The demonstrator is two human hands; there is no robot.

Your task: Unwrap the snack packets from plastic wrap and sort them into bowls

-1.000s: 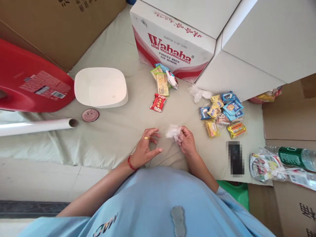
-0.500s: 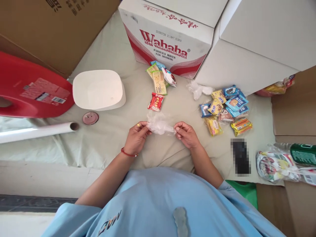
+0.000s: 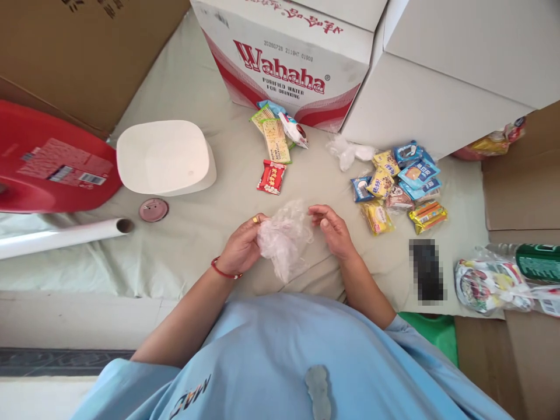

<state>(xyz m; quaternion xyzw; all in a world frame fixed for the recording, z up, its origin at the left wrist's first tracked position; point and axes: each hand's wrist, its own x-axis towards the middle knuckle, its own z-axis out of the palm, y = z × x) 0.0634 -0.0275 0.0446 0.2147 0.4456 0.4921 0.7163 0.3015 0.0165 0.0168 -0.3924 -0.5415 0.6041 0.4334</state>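
A crumpled clear plastic bag [image 3: 284, 242] hangs from my left hand [image 3: 242, 245], its fingers closed on the bag's left side. Just beyond its right edge is my right hand [image 3: 336, 233], fingers apart and holding nothing. Past the bag lies a small red snack packet [image 3: 272, 177]. Behind that, yellow-green cracker packs [image 3: 276, 141] and a white packet [image 3: 293, 129] lie against the Wahaha carton. To the right sits a pile of small wrapped snacks [image 3: 396, 181] in blue, yellow and brown wrappers, with another crumpled clear bag [image 3: 345, 153] beside it.
A white open bin [image 3: 166, 188] stands at the left, near a round pink badge [image 3: 153, 210], a white tube [image 3: 65, 238] and a red jug [image 3: 52, 163]. The Wahaha carton [image 3: 289, 76] and white boxes [image 3: 433, 99] rise behind. A blurred dark object [image 3: 427, 271] lies at right.
My right hand has let go of the bag and opened. The bag, stretched between both hands before, now droops from my left hand and looks looser. The view has shifted slightly.
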